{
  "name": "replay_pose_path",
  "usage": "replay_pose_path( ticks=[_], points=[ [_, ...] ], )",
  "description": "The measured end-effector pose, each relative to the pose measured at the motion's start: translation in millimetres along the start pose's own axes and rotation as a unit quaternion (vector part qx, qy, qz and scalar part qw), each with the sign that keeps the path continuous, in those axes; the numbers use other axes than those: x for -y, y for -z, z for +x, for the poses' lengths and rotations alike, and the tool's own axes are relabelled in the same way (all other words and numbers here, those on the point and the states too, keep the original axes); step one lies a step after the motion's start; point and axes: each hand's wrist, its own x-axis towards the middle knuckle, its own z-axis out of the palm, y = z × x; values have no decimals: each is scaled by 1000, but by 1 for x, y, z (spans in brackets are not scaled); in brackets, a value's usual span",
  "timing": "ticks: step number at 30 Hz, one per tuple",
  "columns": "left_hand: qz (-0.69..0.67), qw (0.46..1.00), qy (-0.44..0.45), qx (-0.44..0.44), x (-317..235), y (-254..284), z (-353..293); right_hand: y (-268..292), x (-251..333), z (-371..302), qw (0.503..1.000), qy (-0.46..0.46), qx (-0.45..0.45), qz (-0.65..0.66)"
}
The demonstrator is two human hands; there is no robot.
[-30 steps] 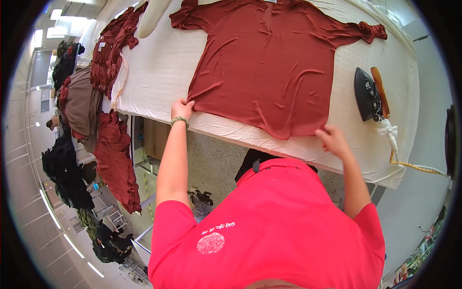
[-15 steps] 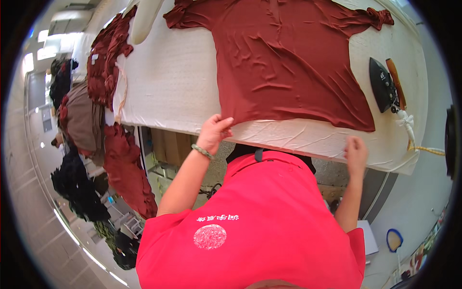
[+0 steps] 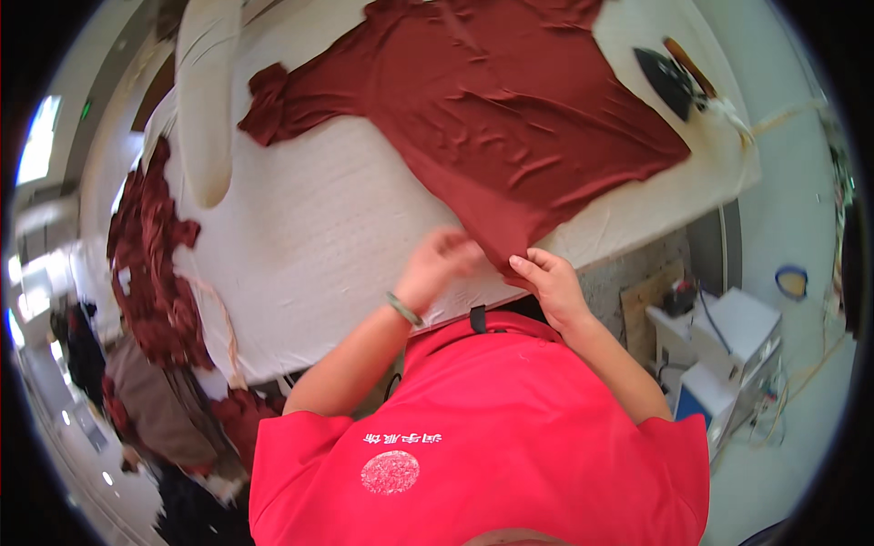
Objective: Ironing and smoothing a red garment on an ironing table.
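A dark red long-sleeved top [image 3: 496, 109] is spread on the white padded table [image 3: 300, 227]. Its near lower corner is drawn out toward me, over the table's front edge. My right hand [image 3: 555, 287] is closed on that corner, pinching the hem between thumb and fingers. Just left of it, my left hand [image 3: 437, 268] is raised beside the hem, its fingers smeared by motion, so I cannot tell whether they touch the cloth. A braided bracelet circles my left wrist. Folds and ripples run across the body of the top.
A black iron with a wooden handle [image 3: 669, 82] rests at the table's right end, its cord trailing rightward. A padded white sleeve arm [image 3: 205, 109] juts over the left side. Crumpled dark red garments [image 3: 155, 264] hang at the left end. White equipment [image 3: 728, 355] stands lower right.
My right hand has come left and taken hold of the hem corner. The left hand has let go and moved slightly right. The view has turned, and the top's corner is pulled nearer me.
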Motion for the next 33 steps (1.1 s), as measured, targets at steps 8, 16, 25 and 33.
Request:
replay_pose_path(
  ticks=[8, 16, 25, 33],
  points=[
    [-247, 958, -139, -52, -124, 142, 180, 3, 40, -23, 973, 155, -74, 155],
    [131, 968, -129, -173, -118, 165, 173, -18, -68, -3, 962, -123, -147, 193],
    [144, 961, -152, -181, -116, 163, 171, -46, -81, -2, 973, -73, -190, 109],
    [164, 959, -120, -196, -123, 161, 166, -50, -79, -3, 973, -39, -217, 72]
  ],
)
